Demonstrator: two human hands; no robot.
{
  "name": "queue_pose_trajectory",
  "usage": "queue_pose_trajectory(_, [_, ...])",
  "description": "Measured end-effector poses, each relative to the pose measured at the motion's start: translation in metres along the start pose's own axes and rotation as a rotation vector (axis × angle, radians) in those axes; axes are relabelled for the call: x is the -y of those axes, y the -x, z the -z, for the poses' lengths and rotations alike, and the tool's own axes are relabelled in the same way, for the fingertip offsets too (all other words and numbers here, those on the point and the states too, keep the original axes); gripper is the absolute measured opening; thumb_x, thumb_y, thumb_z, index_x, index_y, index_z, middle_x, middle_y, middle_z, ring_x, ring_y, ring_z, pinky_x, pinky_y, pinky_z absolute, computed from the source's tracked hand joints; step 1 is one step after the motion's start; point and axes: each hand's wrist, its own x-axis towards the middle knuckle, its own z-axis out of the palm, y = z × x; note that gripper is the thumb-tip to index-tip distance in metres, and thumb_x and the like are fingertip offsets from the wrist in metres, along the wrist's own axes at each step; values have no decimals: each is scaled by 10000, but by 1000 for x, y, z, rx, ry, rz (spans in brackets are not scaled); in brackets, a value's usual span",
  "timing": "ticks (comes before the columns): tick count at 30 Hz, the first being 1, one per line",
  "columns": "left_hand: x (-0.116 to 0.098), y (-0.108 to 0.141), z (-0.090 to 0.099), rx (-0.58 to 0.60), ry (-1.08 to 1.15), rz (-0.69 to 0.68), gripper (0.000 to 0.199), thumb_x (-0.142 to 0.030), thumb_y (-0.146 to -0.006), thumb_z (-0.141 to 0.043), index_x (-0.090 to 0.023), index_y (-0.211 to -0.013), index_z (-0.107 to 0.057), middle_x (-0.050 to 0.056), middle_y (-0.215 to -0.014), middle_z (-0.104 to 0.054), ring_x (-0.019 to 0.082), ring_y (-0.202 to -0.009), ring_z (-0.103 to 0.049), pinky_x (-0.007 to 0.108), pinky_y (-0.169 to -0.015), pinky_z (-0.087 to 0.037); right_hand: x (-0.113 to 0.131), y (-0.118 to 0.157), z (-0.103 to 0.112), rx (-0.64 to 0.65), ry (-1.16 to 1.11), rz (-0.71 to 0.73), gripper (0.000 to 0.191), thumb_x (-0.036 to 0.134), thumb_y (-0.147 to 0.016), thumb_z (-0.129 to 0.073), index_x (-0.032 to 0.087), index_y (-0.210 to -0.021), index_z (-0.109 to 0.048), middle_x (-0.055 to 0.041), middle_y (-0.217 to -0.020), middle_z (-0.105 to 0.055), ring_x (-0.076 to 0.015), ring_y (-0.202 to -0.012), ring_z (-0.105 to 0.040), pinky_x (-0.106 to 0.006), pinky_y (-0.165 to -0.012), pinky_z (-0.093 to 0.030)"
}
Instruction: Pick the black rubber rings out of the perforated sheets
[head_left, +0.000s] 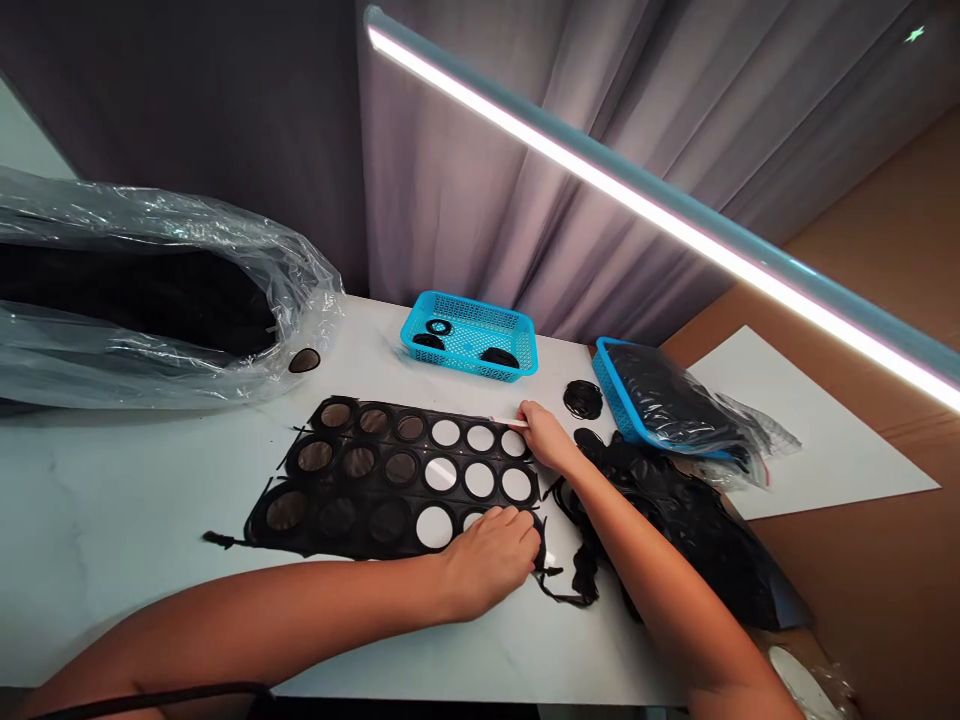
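A black panel [377,462] with rows of round openings lies flat on the table. Its left circles look dark and see-through, while those on the right show white discs [441,475]. Fingers curled together, my left hand [491,560] rests over the near right corner of the panel. What lies beneath those fingers is hidden. At the far right corner, my right hand [544,435] is closed on a thin white strip [511,423] along the panel's far edge. Black cords [574,590] trail off the panel's right side.
Behind the panel stands a blue basket [470,370] with black rings inside. On the right are a stack of black rings [583,399], a crumpled black pile [682,530] and another blue basket [611,385] holding a bagged black item. A large clear plastic bag [172,215] fills the left.
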Motion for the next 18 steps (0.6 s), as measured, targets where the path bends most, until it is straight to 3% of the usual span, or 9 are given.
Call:
queue_pose_trajectory(9, [-13, -24, -15, 14, 73, -19, 130, -286, -976, -597, -161, -963, -564, 53, -989, -609, 203, -892, -571, 329, -730, -451, -20, 4, 12, 4, 44, -59, 101, 121, -924, -544, 178, -841, -546, -70, -854, -616, -186, -760, -535, -282, -690, -343])
queue_pose_trajectory(13, [-27, -35, -24, -4, 82, -32, 103, -229, -997, -530, -140, -975, -577, 90, -984, -612, 230, -911, -577, 358, -736, -457, -26, 6, 18, -1, 43, -66, 131, 127, -898, -589, 189, -793, -540, -51, -817, -604, -180, -745, -541, -275, -690, -359])
queue_pose_trajectory(16, [-31, -36, -20, -31, 89, -55, 117, -235, -995, -535, -131, -962, -579, 94, -961, -611, 237, -903, -583, 359, -731, -453, -26, 6, 22, -43, 29, -59, 165, 181, -869, -637, 202, -746, -530, -31, -779, -570, -186, -737, -542, -277, -692, -376])
queue_pose_trajectory(18, [-22, -29, -7, -60, 103, -96, 179, -327, -986, -581, -150, -968, -570, 74, -965, -611, 228, -914, -584, 341, -750, -454, -22, 5, 26, -110, 17, -54, 197, 241, -902, -590, 210, -719, -525, -33, -767, -537, -199, -746, -540, -293, -710, -393])
